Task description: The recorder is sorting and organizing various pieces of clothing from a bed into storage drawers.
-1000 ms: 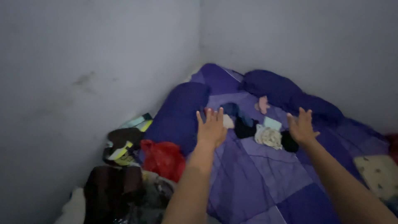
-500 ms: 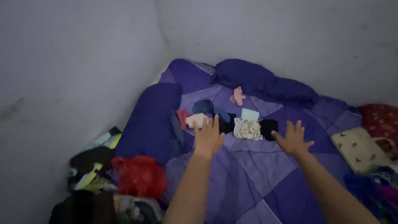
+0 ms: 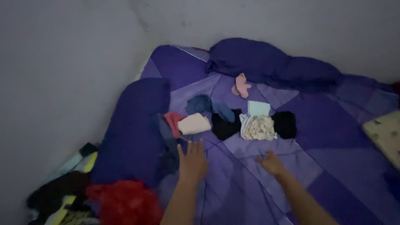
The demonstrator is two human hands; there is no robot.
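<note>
Covering most of the view, the purple patchwork quilt lies spread flat in the corner of the grey walls, with a long dark blue bolster pillow on its left side, whose long axis runs from near to far. A row of small folded cloths lies across the quilt from left to right: a pale pink folded cloth, a black cloth and a cream patterned cloth. The left hand rests palm down, fingers spread and holding nothing, just below the pale pink folded cloth, and the right hand, also open and empty, lies near the cream patterned cloth.
</note>
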